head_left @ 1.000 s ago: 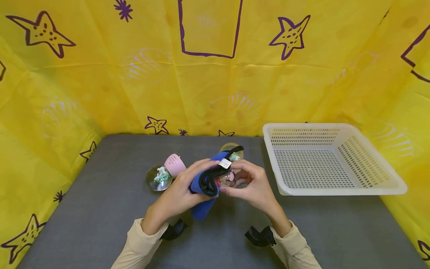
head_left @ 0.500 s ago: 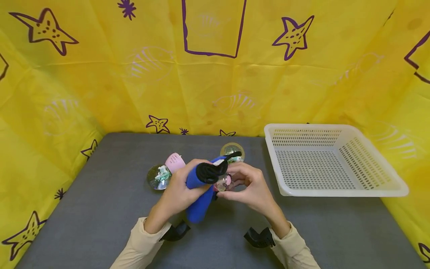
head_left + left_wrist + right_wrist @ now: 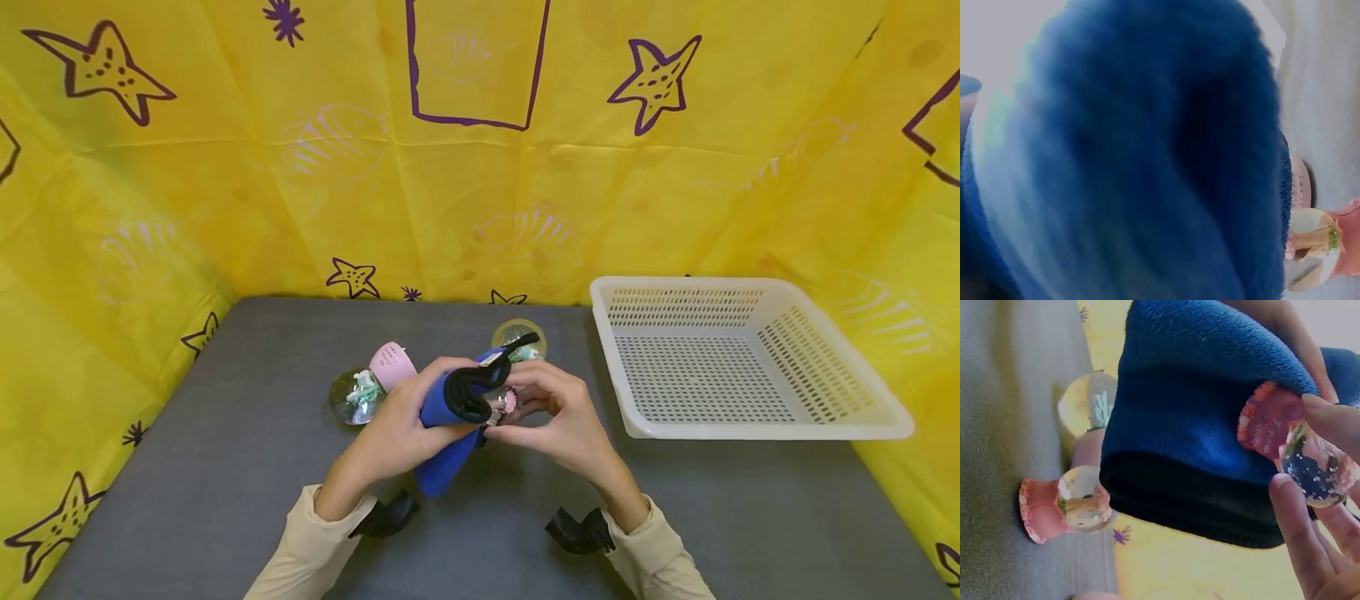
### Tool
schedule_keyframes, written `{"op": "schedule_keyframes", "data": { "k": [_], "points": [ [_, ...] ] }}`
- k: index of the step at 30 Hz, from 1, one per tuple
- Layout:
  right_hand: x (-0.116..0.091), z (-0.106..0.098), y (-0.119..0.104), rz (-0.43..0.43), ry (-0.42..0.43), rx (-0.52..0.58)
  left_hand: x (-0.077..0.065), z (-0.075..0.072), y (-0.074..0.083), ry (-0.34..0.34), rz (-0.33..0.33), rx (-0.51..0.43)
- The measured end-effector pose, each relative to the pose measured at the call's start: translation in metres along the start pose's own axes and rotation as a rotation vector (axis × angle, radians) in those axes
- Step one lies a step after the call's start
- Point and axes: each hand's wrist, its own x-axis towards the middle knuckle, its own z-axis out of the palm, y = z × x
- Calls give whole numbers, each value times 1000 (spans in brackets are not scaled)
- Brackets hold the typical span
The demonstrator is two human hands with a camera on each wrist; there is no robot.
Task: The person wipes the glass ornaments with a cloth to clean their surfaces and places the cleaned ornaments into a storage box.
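Cloth (image 3: 1179, 412) gripped by the left hand (image 3: 401, 427) now hides more of the snow globe (image 3: 1310, 469) the right hand (image 3: 561, 412) pinches, but the right wrist view shows the globe's pink base (image 3: 1270, 420), maybe touching cloth.

The head view is evenly bright and crisp, softly shadowed on the tabletop (image 3: 502, 508) toward 6 o'clock. In the left wrist view, blue cloth (image 3: 1129, 156) blurs, bleached toward 10 o'clock; the right wrist view glares white near 1 o'clock.
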Motion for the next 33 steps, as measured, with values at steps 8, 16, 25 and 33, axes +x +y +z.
{"op": "schedule_keyframes", "data": {
  "k": [8, 16, 25, 33],
  "points": [
    [-1, 0, 0, -23, -63, -65, 0, -2, 1, 161, -7, -37],
    [-2, -1, 0, -42, -86, -65, 0, -7, 1, -44, -94, -99],
    [-1, 2, 0, -30, -124, -38, 0, -5, 3, 52, -107, -47],
    [-2, 3, 0, -40, -145, -25, 1, -7, 1, 81, -134, -85]
  ]
}}
